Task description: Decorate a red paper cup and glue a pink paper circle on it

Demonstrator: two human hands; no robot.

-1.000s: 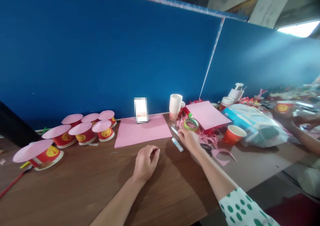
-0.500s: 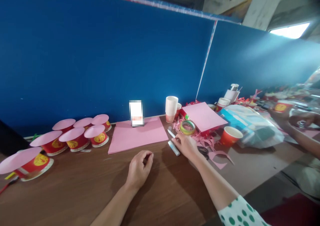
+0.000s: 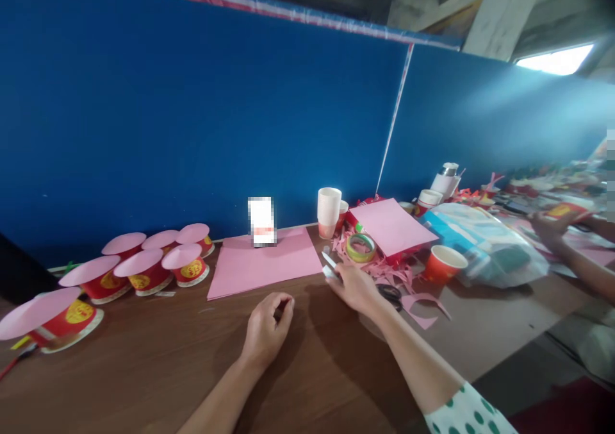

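Note:
My left hand [image 3: 269, 328] rests on the brown table [image 3: 158, 370] in front of the pink paper sheets [image 3: 273, 262]. Its fingers are curled, thumb tip against forefinger, and nothing shows in them. Right of it, my right hand [image 3: 356, 286] reaches to a small white tube [image 3: 328, 272] with a pale blue label. The fingers close over the tube and hide most of it. A slim white pen [image 3: 329, 260] lies just above, touching or very near the forefinger. Black-handled scissors [image 3: 390, 295] lie partly behind my right wrist.
Red cups with pink paper discs on top [image 3: 139, 270] stand at left. Stacked white cups [image 3: 329, 211], a tape roll [image 3: 360, 247], pink scraps [image 3: 394, 270], a pink sheet [image 3: 394, 225], an orange cup [image 3: 445, 264] and a plastic bag [image 3: 490, 248] lie rightward. Another person's hand [image 3: 552, 229] works at far right.
My right hand has shifted slightly left and down, from the pen onto the white tube, covering more of it. My left hand stays put. The other person's hands at far right have moved.

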